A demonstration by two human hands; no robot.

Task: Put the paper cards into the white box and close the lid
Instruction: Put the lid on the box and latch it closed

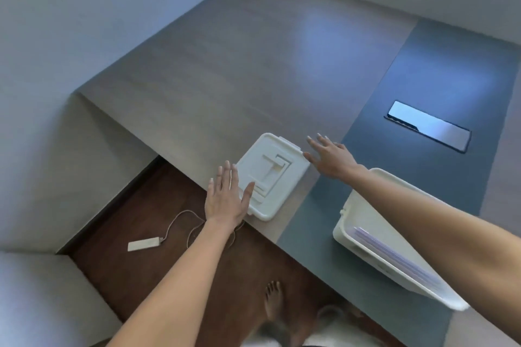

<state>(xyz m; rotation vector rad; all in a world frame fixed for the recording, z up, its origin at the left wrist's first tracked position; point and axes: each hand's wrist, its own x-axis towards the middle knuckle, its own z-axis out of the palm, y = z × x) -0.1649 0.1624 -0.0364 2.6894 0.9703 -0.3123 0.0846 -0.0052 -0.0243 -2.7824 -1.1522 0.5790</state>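
The white lid (272, 175) lies flat near the front edge of the wooden table. My left hand (225, 197) hovers open at the lid's near-left corner, its thumb over the lid's edge. At the lid's far-right corner my right hand (329, 159) is spread open, fingertips close to the rim. The white box (345, 229) stands open at the right on the dark blue strip, with pale purple paper cards (394, 255) lying inside it. My right forearm crosses over part of the box.
A shiny metal cable hatch (428, 125) is set into the dark blue strip (428, 79) at the back right. Below the table edge, a white power adapter with cord (145, 244) lies on the dark wooden floor. My bare foot (273, 301) shows below. Walls enclose the left side.
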